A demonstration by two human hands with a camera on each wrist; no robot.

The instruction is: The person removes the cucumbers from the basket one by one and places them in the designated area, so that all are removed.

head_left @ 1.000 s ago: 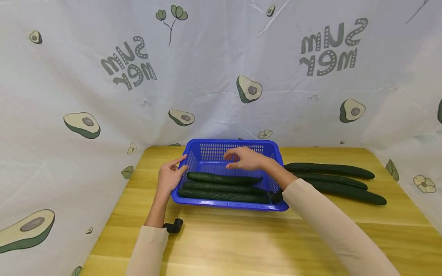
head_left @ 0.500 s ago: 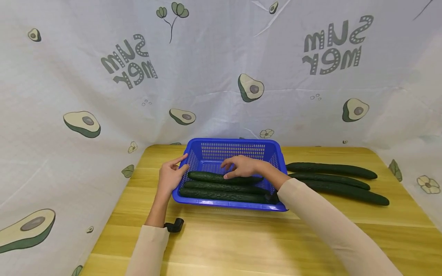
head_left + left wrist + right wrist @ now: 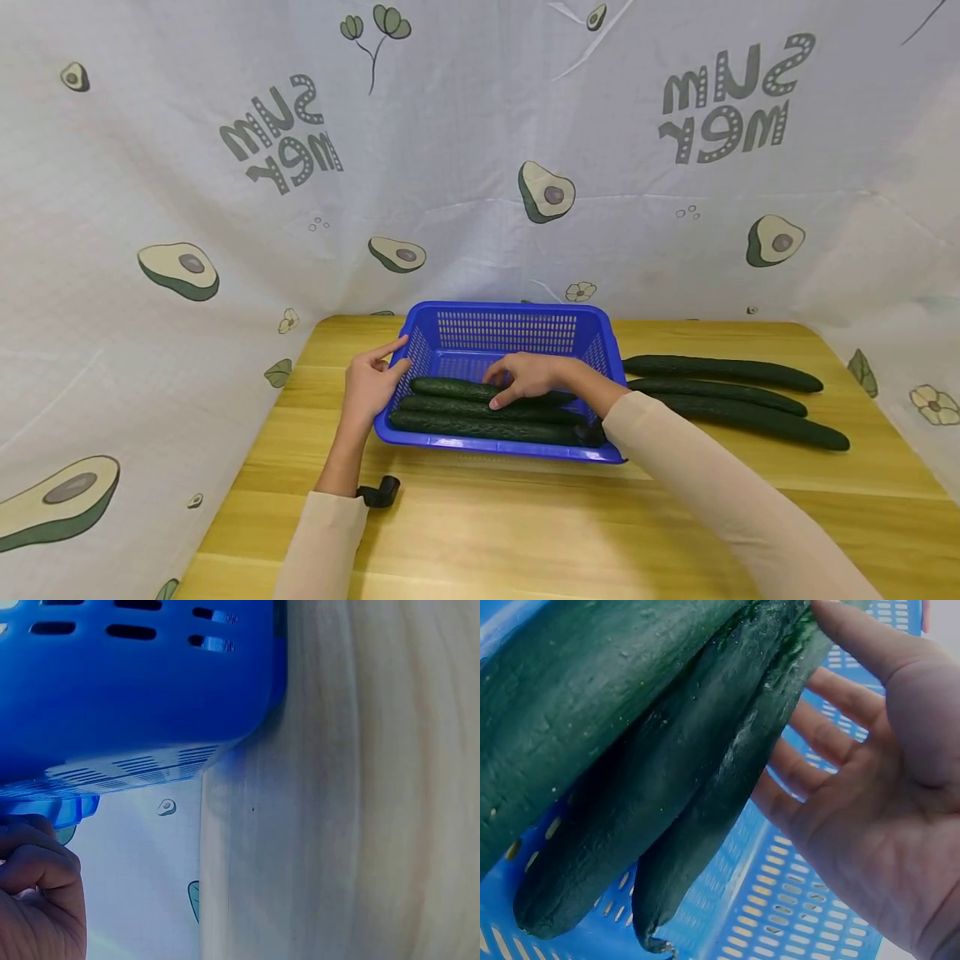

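Note:
Three dark green cucumbers lie side by side in the front half of a blue basket point(image 3: 498, 451). My right hand point(image 3: 531, 375) is over the rearmost cucumber point(image 3: 450, 387), thumb on its near side and fingers on its far side. The right wrist view has that cucumber point(image 3: 705, 810) between thumb and fingers of the hand point(image 3: 877, 787), palm off it. At the basket's left rim, my left hand point(image 3: 367, 385) holds on with thumb and fingers. In the left wrist view, bent fingers of this hand point(image 3: 41, 892) are at the rim point(image 3: 67, 811).
Right of the basket, three more cucumbers point(image 3: 723, 371) lie on the wooden table point(image 3: 480, 525), their left ends close to the basket wall. A pale curtain point(image 3: 465, 150) with avocado prints hangs behind the table.
My right hand has come down and toward the front, from above the basket's middle onto the rearmost cucumber, which has shifted slightly forward. My left hand stays at the rim.

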